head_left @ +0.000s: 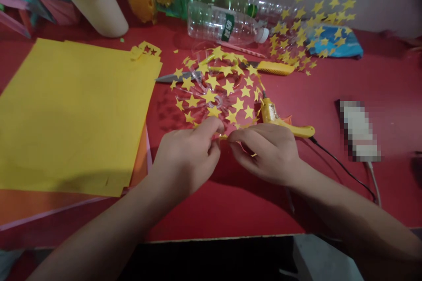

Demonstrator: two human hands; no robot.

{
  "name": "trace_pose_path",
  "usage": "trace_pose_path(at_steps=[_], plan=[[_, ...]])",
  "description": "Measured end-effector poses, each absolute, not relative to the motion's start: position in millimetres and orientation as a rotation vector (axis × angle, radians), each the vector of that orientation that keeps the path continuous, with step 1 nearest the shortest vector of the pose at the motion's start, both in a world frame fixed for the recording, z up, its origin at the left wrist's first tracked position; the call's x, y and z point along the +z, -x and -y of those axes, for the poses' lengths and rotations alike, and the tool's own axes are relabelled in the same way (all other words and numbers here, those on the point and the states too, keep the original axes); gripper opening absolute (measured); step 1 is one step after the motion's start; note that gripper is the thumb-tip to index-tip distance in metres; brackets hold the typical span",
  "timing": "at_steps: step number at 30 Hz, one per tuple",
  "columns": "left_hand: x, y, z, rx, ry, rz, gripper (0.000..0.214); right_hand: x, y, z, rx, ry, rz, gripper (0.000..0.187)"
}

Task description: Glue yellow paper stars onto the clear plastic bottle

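Note:
A clear plastic bottle piece (216,102), cut into strips that spread from its round centre and covered with yellow stars, is in front of me over the red table. My left hand (193,151) pinches its near edge between thumb and forefinger. Close beside it, my right hand (265,151) pinches the same edge, where a bit of yellow shows by the fingertips. Just beyond the right hand rests a yellow glue gun (286,125), its nozzle toward the plastic. Scissors (176,77) lie partly under the strips, with their blades to the left.
Yellow paper sheets (69,118) over orange ones cover the table's left side. At the back are a white tumbler (102,13), a clear bottle (214,24), a yellow-handled cutter (275,68) and another starred plastic piece (318,19). A blurred phone (359,129) with a cable lies right.

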State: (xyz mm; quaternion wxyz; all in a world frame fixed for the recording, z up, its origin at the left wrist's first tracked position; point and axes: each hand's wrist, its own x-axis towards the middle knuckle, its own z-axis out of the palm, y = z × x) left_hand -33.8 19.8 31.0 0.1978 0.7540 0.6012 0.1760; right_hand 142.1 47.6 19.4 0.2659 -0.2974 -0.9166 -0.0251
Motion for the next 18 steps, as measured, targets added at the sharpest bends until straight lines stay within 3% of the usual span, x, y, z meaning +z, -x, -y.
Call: trace_pose_path(at_steps=[18], plan=[[26.7, 36.1, -18.3, 0.683, -2.163, -1.65, 0.022, 18.6, -138.6, -46.7, -0.097, 0.762, 2.453, 0.02]])
